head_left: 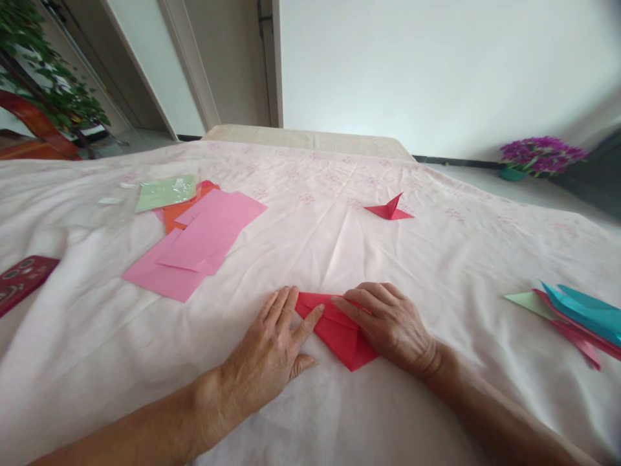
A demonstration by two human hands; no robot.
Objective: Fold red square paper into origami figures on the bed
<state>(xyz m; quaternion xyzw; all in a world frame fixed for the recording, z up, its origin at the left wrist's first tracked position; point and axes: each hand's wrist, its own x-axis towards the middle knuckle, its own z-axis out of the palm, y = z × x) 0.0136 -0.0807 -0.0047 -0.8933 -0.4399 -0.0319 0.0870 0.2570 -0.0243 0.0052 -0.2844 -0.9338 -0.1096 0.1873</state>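
Note:
A sheet of red paper, folded to a point toward me, lies flat on the cloth between my hands. My left hand rests on its left corner, fingers stretched out and the index finger on the folded flap. On the right side, my right hand lies over the paper with its fingers extended and pressing the upper edge; the corner beneath that hand is hidden. Farther off stands a small red folded paper piece with one tip raised.
Pink paper sheets, orange paper and a light green packet lie at the left. A red phone is at the left edge. Folded blue and pink papers sit at the right. The tablecloth is wrinkled.

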